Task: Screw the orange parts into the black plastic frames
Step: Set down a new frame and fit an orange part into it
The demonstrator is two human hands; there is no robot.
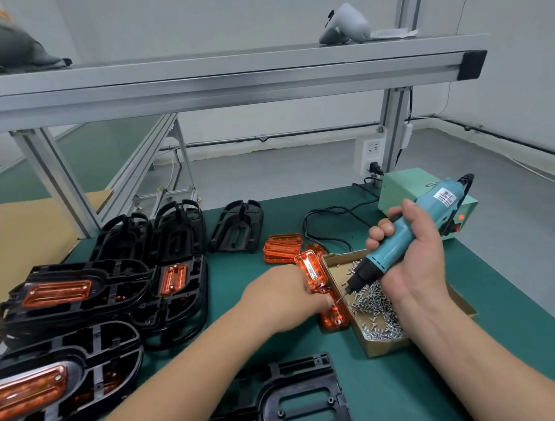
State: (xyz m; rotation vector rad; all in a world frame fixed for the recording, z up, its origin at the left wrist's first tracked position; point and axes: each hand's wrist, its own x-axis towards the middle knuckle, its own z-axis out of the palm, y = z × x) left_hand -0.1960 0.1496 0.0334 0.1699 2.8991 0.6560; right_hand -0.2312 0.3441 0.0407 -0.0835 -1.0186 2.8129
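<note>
Mid-batch, roughly: counting three black frames at left with orange parts in, one bare frame up front. Pinching loose orange part in left hand beside screw box — clamping screwdriver in right hand.

- You have 2 arms in view: your left forearm and your right forearm. Both are bare from the wrist back to the lower edge of the view.
- Your left hand is bare too. Its outline is slightly blurred, so its knuckles show only faintly.
- Your right hand is bare, with a broad thumb base and 3 rounded knuckles that show clearly.
- Faint tendon lines run down your right wrist.
</note>
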